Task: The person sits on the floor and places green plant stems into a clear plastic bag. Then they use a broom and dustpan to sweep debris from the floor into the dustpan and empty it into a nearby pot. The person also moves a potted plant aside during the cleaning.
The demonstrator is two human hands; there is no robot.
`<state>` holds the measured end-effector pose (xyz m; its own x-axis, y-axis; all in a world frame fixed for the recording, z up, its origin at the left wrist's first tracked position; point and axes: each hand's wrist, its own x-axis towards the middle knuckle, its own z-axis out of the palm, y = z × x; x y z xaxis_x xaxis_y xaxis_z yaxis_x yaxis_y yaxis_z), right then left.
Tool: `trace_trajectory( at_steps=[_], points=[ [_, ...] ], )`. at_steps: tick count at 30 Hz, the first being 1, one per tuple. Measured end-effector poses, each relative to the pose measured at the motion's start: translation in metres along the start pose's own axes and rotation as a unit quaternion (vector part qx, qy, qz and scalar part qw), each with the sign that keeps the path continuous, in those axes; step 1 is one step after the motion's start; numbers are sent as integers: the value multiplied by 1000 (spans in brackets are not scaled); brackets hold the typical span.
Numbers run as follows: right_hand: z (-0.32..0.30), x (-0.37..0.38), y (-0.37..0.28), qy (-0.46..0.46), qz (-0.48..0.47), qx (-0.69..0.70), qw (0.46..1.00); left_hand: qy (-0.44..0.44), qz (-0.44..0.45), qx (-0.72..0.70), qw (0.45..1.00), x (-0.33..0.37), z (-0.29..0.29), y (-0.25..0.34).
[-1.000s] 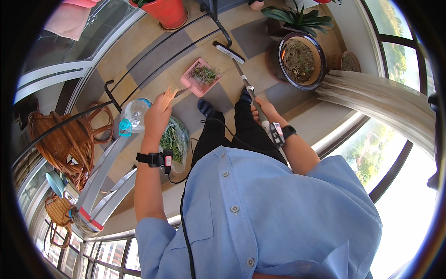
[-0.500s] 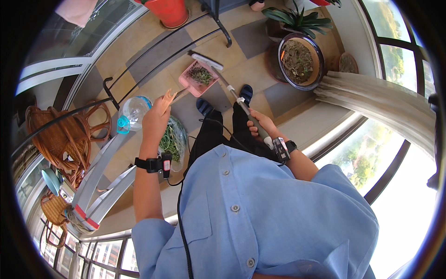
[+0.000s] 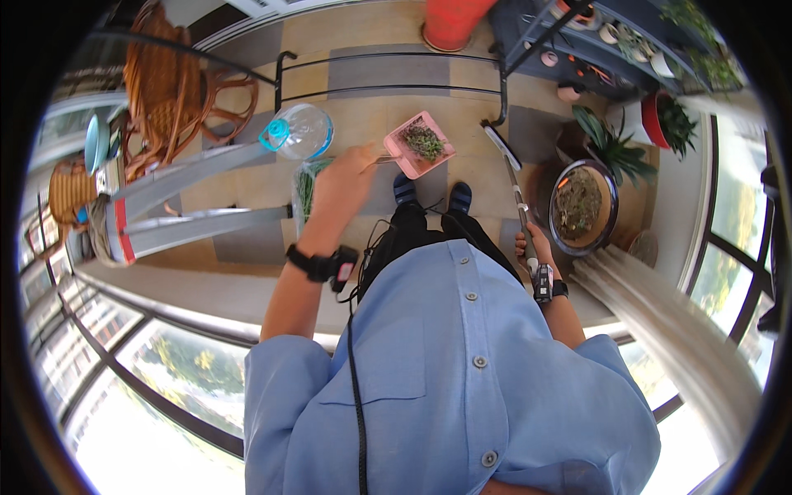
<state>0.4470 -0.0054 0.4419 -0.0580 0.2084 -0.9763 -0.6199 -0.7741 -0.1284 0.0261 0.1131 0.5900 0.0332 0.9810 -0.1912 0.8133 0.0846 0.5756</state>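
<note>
My left hand (image 3: 342,183) is closed round the handle of a pink dustpan (image 3: 412,167), with part of the grip hidden in it. Dry plant debris (image 3: 424,142) lies in the pan, which is out ahead of my feet. In my right hand (image 3: 538,244) is the grey pole of a broom (image 3: 520,198), fingers wrapped round it. The broom's pale, flat head (image 3: 502,147) is off to the right, apart from the dustpan. Just beyond my left hand stands a large clear plastic bottle (image 3: 307,132) with a teal cap, and a clear bag of green stems (image 3: 308,188) is partly behind my wrist.
Black metal bars (image 3: 388,87) cross the floor ahead. A grey ladder (image 3: 194,227) and a wicker chair (image 3: 162,91) are at left. On the right are a big soil-filled pot (image 3: 617,202), a leafy plant (image 3: 615,147), a curtain (image 3: 660,305) and a plant shelf (image 3: 615,41). A red pot (image 3: 450,23) stands far ahead.
My view has turned. The broom head has moved away from the dustpan to the right, and my left hand has carried the dustpan along. Both hands keep their holds.
</note>
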Motion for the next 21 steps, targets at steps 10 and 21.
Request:
trace_trajectory(
  at_steps=[10, 21],
  points=[
    [-5, 19, -66, -35, 83, -148, 985, 246, -343, -228, 877, -210, -110, 45],
    [32, 35, -100, -40, 146, -326, 933, 474, -471, -229, 707, -361, -88, 89]
  ],
)
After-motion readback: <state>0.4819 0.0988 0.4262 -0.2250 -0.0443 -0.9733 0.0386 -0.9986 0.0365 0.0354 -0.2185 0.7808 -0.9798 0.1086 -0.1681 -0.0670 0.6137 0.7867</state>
